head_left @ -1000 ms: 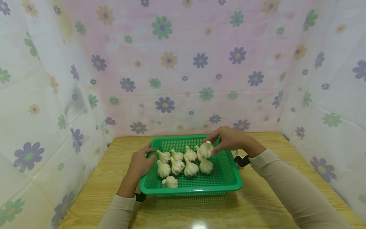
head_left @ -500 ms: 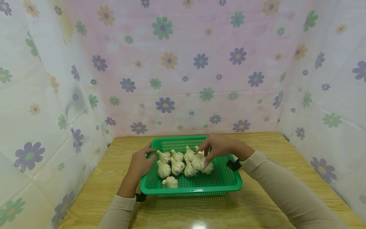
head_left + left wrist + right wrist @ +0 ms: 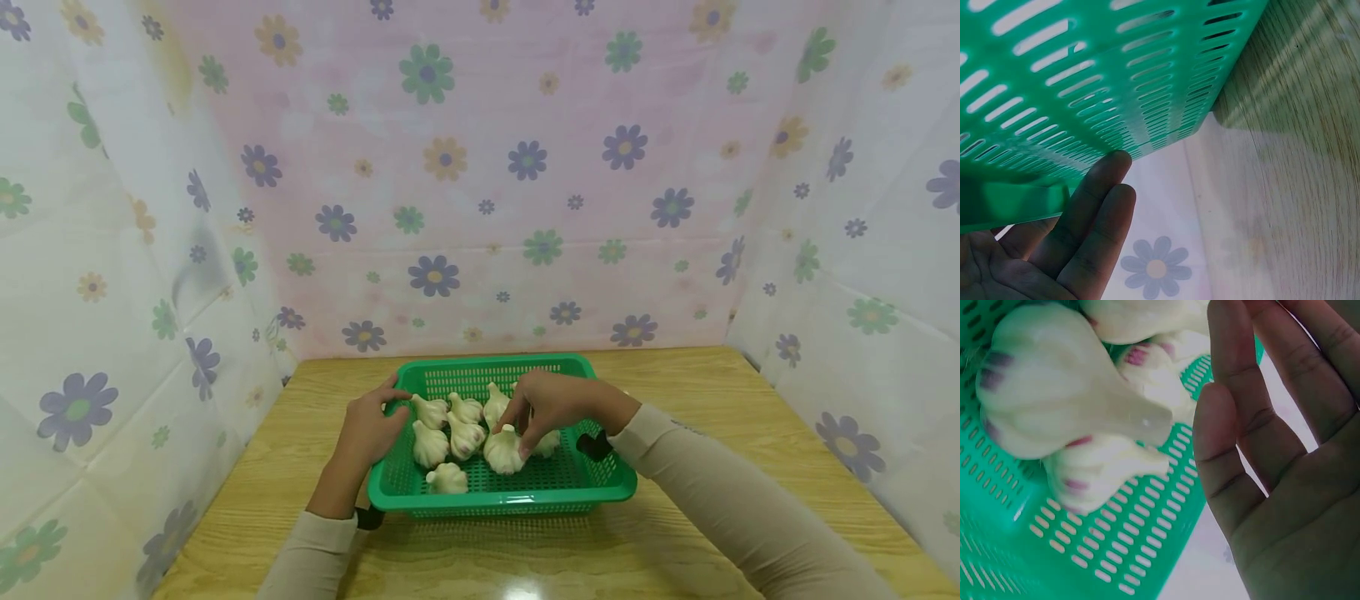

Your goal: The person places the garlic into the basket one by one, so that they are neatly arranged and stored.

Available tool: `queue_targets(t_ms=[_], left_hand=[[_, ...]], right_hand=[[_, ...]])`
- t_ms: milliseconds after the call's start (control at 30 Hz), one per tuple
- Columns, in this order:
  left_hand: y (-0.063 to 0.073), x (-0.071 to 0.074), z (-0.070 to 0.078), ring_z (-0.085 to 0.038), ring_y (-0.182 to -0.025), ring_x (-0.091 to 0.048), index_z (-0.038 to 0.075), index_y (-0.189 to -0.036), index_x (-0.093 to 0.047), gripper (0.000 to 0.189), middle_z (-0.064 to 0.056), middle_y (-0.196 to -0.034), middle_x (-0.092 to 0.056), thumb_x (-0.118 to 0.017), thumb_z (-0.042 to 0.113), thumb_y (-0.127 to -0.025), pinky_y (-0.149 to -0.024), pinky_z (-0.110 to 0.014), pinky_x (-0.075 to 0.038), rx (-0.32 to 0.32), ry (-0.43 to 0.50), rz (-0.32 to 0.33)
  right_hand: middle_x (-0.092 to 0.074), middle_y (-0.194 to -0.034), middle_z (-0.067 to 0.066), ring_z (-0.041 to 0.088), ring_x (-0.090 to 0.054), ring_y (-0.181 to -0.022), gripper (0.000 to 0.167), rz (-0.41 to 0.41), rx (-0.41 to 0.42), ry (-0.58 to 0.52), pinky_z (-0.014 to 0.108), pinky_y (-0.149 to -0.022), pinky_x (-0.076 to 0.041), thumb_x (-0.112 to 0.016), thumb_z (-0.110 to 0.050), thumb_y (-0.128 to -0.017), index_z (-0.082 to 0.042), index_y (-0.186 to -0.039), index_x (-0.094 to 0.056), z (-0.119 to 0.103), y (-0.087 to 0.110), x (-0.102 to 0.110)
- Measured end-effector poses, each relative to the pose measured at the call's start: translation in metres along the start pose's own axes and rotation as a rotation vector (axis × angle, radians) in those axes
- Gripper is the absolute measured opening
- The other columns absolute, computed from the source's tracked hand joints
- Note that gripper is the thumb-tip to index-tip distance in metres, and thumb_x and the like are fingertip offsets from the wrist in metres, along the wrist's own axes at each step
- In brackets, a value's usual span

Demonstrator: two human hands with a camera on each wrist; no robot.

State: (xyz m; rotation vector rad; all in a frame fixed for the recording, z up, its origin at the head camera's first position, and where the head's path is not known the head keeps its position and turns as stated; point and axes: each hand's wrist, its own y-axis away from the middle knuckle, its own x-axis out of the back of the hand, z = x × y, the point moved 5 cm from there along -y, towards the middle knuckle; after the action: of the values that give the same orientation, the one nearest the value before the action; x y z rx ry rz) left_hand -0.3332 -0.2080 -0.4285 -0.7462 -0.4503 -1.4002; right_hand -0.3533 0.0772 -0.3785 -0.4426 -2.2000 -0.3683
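A green slotted plastic basket (image 3: 517, 499) holds several pale garlic bulbs (image 3: 430, 446). My left hand (image 3: 371, 425) grips its left rim; in the left wrist view, the fingers (image 3: 1094, 212) lie along the basket's outer wall. Over the middle of the basket, my right hand (image 3: 555, 404) pinches a garlic bulb (image 3: 504, 454) between thumb and fingertips, its stem pointing up. Another bulb (image 3: 550, 444) sits partly hidden behind that hand. The right wrist view shows purple marks on a large bulb (image 3: 1054, 381), with the right fingers (image 3: 1216, 425) beside it.
One bulb (image 3: 447, 478) lies apart from the others, close to the basket's front wall. Below the basket is a wood-grain table (image 3: 262, 500). Flower-patterned cloth (image 3: 480, 250) hangs behind the table and along both sides.
My right hand has carried the garlic bulb left and toward the near side, lowering it among the others. The left hand and basket have stayed put.
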Motion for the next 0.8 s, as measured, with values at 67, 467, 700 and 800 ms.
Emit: queue_targets(t_ms=[67,467,700,800], left_hand=[[0.000,0.000,0.000,-0.012,-0.039,-0.025,0.017,-0.127,-0.075,0.035,-0.003,-0.165,-0.041,-0.055,0.023,-0.099,-0.040,-0.024,-0.032,0.004,0.001,-0.001],[0.001,0.003,-0.001,-0.012,-0.039,-0.024,0.017,-0.128,-0.074,0.035,0.003,-0.166,-0.039,-0.055,0.023,-0.099,-0.040,-0.023,-0.032,0.012,-0.006,-0.009],[0.002,0.002,0.001,-0.012,-0.038,-0.025,0.017,-0.128,-0.074,0.035,0.000,-0.166,-0.039,-0.055,0.022,-0.099,-0.039,-0.023,-0.032,0.001,0.008,-0.018],[0.001,0.001,0.002,-0.013,-0.038,-0.025,0.016,-0.128,-0.074,0.035,0.001,-0.166,-0.039,-0.055,0.022,-0.099,-0.039,-0.023,-0.032,0.002,0.013,-0.019]], right_hand=[[-0.079,-0.100,-0.013,0.011,-0.074,-0.078,0.036,-0.014,0.008,-0.007,0.027,-0.067,-0.059,-0.089,-0.028,-0.080,-0.027,-0.115,-0.081,-0.001,-0.003,-0.004],[-0.079,-0.098,-0.014,0.009,-0.074,-0.076,0.031,-0.063,0.036,-0.022,0.027,-0.065,-0.060,-0.089,-0.027,-0.080,-0.028,-0.111,-0.082,-0.006,-0.019,-0.021],[-0.078,-0.089,-0.017,0.005,-0.075,-0.079,0.030,-0.085,-0.017,-0.030,0.026,-0.086,-0.059,-0.090,-0.025,-0.078,-0.030,-0.106,-0.083,-0.003,-0.023,-0.030],[-0.079,-0.088,-0.015,0.005,-0.075,-0.077,0.030,-0.093,-0.038,-0.051,0.026,-0.079,-0.060,-0.090,-0.022,-0.078,-0.027,-0.106,-0.083,-0.003,-0.024,-0.032]])
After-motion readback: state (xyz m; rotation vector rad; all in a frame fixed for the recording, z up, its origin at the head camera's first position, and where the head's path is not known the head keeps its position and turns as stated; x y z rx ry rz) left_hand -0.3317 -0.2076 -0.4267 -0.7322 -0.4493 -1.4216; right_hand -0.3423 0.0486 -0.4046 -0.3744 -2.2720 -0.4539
